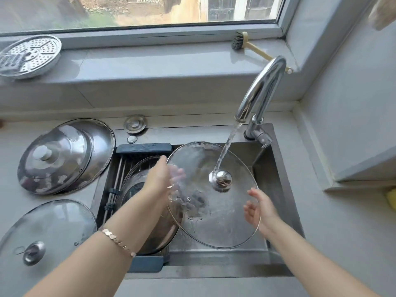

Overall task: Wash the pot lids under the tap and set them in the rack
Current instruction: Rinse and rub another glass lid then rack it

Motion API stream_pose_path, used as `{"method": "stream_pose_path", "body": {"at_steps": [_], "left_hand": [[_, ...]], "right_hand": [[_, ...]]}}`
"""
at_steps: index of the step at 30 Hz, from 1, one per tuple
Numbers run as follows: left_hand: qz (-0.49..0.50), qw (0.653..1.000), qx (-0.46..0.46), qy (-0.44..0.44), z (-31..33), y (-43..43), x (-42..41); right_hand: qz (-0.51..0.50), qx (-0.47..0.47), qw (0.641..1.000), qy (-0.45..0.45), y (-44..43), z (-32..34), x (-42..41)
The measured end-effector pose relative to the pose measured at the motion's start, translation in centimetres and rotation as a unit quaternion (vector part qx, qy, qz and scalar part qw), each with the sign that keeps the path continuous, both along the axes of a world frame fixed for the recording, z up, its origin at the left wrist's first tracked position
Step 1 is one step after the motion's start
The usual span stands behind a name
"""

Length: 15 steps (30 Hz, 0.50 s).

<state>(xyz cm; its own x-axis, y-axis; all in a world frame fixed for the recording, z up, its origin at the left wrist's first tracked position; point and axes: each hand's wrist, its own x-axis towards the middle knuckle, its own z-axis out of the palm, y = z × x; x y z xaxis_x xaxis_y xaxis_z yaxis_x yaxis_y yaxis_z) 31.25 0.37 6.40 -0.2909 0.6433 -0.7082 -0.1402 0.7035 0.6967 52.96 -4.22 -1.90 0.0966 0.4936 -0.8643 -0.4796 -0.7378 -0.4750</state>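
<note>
A large glass lid with a steel knob tilts over the sink. Water from the tap runs onto it beside the knob. My left hand holds its left rim, with the fingers showing through the glass. My right hand holds the right rim, thumb on top and fingers under the glass. A rack with dark blue ends spans the sink's left half and has washed lids lying in it. On the counter to the left are two stacked steel lids and another glass lid.
A perforated steamer plate and a dish brush lie on the window sill. A sink plug sits behind the rack. A wall corner juts out at the right, with something yellow below it.
</note>
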Motion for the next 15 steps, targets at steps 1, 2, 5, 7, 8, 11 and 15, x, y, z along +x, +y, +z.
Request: {"method": "stream_pose_path", "body": {"at_steps": [1,2,5,7,8,11,15], "left_hand": [[-0.003,0.999,0.020,0.031,0.7,0.4,-0.1],[-0.008,0.997,0.043,0.058,1.3,0.7,-0.2],[-0.037,0.983,0.121,0.131,2.7,0.5,-0.3],[-0.046,0.971,0.172,0.159,3.0,0.1,-0.6],[-0.041,0.967,0.190,0.167,3.0,-0.2,-0.8],[0.001,0.967,0.190,0.167,2.1,-0.4,-2.2],[0.086,0.993,0.054,0.064,-0.6,-0.4,-3.2]], "right_hand": [[0.015,-0.005,1.000,-0.016,-0.1,-1.1,-1.1],[0.031,-0.005,0.999,-0.023,-0.2,-1.7,-2.3],[0.048,-0.010,0.999,0.014,0.3,-3.0,-5.3],[0.035,-0.001,0.999,0.034,1.1,-3.2,-6.2],[0.030,0.008,0.999,0.019,1.6,-3.0,-6.3],[0.008,0.073,0.994,-0.082,3.0,-1.1,-5.3],[0.061,0.199,0.936,-0.285,4.7,3.8,-2.6]]}}
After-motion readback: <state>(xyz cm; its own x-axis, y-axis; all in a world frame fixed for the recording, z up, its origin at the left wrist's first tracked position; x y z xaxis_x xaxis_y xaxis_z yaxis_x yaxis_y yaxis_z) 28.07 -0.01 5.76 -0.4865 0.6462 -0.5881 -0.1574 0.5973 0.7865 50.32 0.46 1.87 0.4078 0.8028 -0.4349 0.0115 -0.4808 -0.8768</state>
